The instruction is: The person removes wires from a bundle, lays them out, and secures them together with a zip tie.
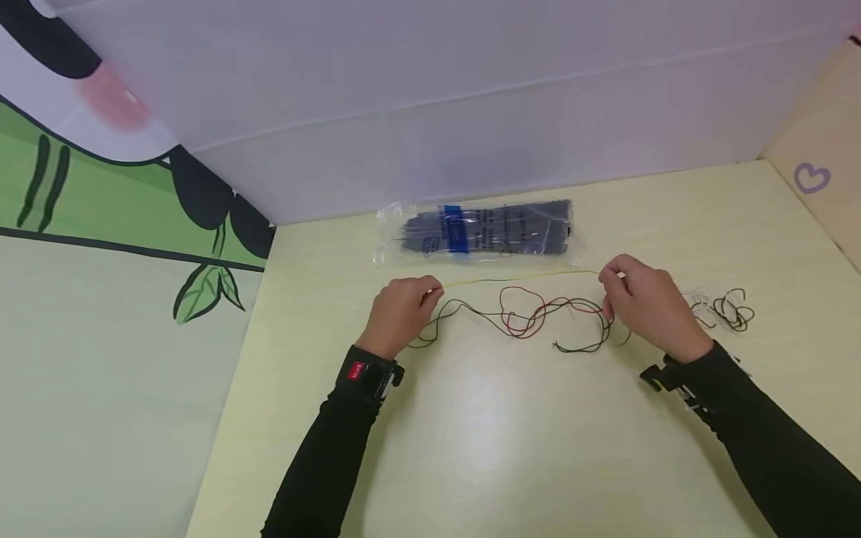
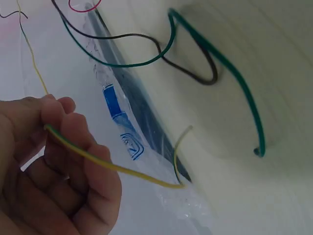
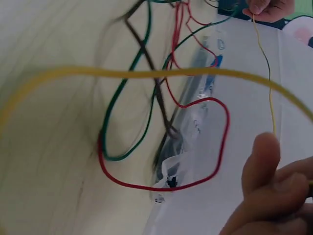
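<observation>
- While left hand (image 1: 398, 317) pinches 1 slender yellow-green wire (image 2: 132, 173), right hand (image 1: 642, 302) pinches it too.
- Between hands: tangled red, green, dark wires (image 1: 546, 305).

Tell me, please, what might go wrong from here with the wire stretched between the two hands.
The yellow-green wire, pinched between fingers and thumb, might slip from the left hand or right hand. Its slack beside the right hand could snag on the red wire and green wire, which lie in loose, crossing loops nearby.
</observation>
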